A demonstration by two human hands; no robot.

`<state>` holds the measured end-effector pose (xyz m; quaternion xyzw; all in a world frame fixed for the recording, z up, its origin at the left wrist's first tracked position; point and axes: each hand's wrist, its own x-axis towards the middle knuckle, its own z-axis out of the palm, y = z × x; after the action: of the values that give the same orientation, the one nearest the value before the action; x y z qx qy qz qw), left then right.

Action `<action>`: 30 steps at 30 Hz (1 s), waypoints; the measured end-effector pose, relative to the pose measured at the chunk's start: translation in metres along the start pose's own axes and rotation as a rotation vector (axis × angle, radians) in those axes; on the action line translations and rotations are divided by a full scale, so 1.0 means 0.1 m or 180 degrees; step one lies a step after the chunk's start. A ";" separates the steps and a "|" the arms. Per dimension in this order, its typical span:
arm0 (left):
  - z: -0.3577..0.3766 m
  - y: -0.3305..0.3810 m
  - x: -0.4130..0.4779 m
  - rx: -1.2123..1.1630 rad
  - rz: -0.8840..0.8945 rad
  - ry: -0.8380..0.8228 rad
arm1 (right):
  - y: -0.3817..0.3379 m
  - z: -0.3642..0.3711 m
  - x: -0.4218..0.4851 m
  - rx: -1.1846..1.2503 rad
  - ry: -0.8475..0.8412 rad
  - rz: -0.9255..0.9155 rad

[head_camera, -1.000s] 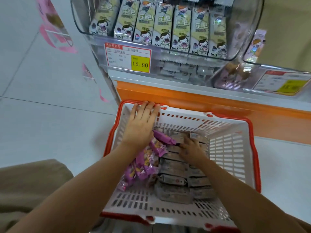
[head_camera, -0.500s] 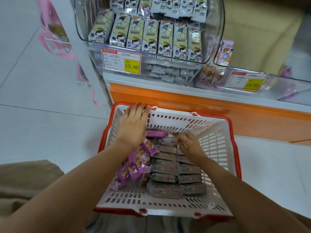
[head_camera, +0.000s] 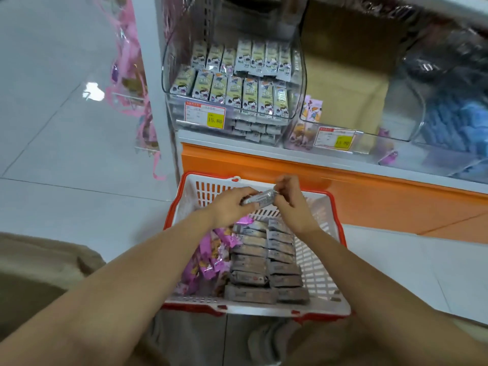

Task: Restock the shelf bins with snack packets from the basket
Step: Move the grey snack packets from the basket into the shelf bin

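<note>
The left hand and right hand both pinched a grey packet above the basket, probably to align it.

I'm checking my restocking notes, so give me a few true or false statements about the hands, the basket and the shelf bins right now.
Both the left hand and the right hand hold one grey packet above the basket. True.
The basket contains only grey packets. False: pink packets lie along its left side too.
The left bin carries a price tag reading 15.80. True.
The left bin is empty. False: rows of cartoon-printed packets fill it.
</note>
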<state>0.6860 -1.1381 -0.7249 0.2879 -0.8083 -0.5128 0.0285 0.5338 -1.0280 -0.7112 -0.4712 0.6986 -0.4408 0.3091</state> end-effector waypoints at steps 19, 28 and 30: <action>-0.79 0.59 -0.42 -0.0604 0.0521 0.1959 | -1.09 0.17 0.19 -0.0057 0.0222 -0.0842; -1.32 0.22 -0.29 0.2293 0.0638 0.2683 | -1.60 0.13 0.98 -0.0411 0.0862 -0.0912; -1.34 0.14 -0.24 0.2393 0.0685 0.2706 | -1.67 0.16 1.21 -0.0523 0.0912 -0.0820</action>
<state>0.7452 -1.2307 -0.6441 0.3752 -0.8772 -0.0239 0.2986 0.5674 -1.1741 -0.5685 -0.5128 0.7030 -0.4808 0.1082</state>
